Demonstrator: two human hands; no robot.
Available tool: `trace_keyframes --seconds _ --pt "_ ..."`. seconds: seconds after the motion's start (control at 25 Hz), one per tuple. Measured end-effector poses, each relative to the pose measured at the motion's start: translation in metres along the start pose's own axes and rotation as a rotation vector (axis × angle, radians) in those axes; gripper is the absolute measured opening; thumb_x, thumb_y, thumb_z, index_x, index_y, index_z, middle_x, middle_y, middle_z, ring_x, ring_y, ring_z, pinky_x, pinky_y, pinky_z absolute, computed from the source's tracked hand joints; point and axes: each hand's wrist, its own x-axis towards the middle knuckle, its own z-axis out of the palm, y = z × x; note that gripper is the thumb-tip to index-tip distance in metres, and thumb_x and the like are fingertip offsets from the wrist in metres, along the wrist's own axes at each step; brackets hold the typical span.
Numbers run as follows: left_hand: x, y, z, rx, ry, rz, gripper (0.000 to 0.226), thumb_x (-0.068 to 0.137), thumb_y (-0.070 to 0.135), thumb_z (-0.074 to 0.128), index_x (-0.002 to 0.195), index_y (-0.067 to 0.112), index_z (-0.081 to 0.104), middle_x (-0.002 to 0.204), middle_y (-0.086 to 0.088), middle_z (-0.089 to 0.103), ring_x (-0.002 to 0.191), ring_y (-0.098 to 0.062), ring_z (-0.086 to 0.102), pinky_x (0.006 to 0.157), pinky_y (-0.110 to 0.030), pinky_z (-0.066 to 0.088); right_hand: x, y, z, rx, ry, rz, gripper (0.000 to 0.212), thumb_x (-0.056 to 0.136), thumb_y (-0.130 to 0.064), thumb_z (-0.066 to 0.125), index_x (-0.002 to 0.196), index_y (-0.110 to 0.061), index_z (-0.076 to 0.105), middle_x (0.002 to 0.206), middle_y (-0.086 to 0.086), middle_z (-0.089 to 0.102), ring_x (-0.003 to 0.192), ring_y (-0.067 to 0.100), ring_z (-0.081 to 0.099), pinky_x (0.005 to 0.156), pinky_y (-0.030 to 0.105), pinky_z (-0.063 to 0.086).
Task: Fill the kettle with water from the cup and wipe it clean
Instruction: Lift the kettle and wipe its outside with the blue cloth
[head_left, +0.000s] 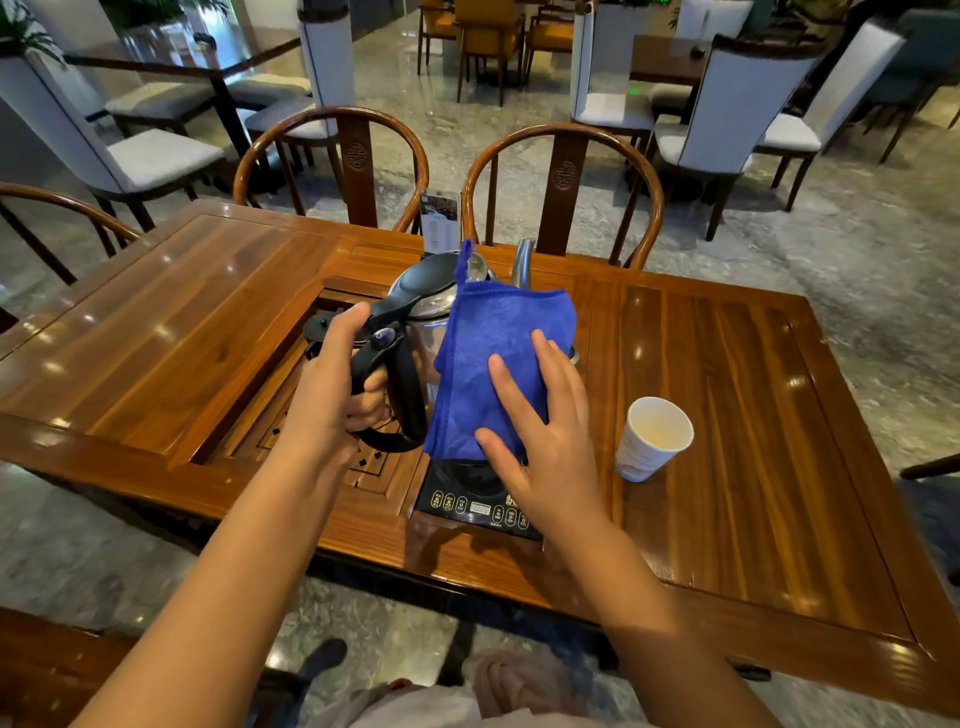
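Observation:
A steel kettle (426, 332) with a black lid and black handle stands on the black heating base (475, 501) set into the wooden table (727, 415). My left hand (332, 379) is wrapped around the kettle's handle. A blue cloth (493, 353) lies draped over the kettle's right side, and my right hand (540, 431) presses flat on it with fingers spread. A white paper cup (652, 439) stands upright on the table to the right of the kettle, apart from both hands. The cloth hides most of the kettle's body.
A sunken wooden tea tray (291, 415) lies left of the heating base. A menu stand (439, 223) rises behind the kettle. Two round-backed wooden chairs (563, 182) stand at the far side of the table, with more chairs and tables beyond.

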Motion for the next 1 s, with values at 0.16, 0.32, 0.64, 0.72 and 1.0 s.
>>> trace_keyframes --seconds 0.16,0.32,0.64,0.72,1.0 --pt "0.003 -0.006 -0.006 -0.001 0.0 -0.006 0.053 0.081 0.057 0.044 0.044 0.019 0.043 0.036 0.008 0.034 0.029 -0.005 0.021 0.03 -0.015 0.017 -0.013 0.014 0.002 0.001 0.02 -0.11 0.048 0.087 -0.024 0.064 0.131 -0.015 0.048 0.142 0.018 0.038 0.134 0.031 0.031 0.112 0.037 0.025" --pt "0.007 -0.008 -0.009 0.059 -0.026 0.028 0.047 0.075 0.059 0.046 0.054 0.016 0.044 0.039 0.008 0.034 0.031 -0.006 0.021 0.03 -0.016 0.017 -0.025 0.024 -0.001 -0.01 0.063 -0.156 0.04 0.084 -0.006 0.066 0.122 -0.008 0.057 0.13 0.02 0.052 0.121 0.031 0.045 0.104 0.039 0.037" --pt "0.007 -0.016 -0.015 0.032 0.052 0.049 0.044 0.084 0.053 0.044 0.058 0.018 0.048 0.038 0.008 0.036 0.029 -0.005 0.025 0.03 -0.014 0.022 -0.07 0.056 -0.012 -0.103 -0.222 -0.092 0.038 0.084 -0.007 0.065 0.122 -0.008 0.059 0.125 0.015 0.057 0.114 0.026 0.05 0.096 0.03 0.041" --pt "0.004 -0.02 -0.015 0.039 0.093 0.068 0.04 0.088 0.048 0.043 0.061 0.018 0.051 0.038 0.009 0.038 0.031 -0.005 0.027 0.032 -0.014 0.022 -0.081 0.063 -0.015 -0.107 -0.253 -0.048 0.037 0.085 -0.011 0.064 0.121 -0.009 0.059 0.124 0.015 0.058 0.113 0.025 0.051 0.093 0.029 0.042" --pt "0.001 -0.041 -0.018 0.126 0.112 0.087 0.042 0.088 0.044 0.045 0.059 0.014 0.048 0.037 0.009 0.036 0.033 -0.006 0.024 0.035 -0.016 0.022 -0.128 0.119 -0.021 -0.311 -0.43 0.133 0.047 0.063 -0.003 0.083 0.107 -0.002 0.067 0.109 0.023 0.065 0.093 0.04 0.064 0.066 0.044 0.057"
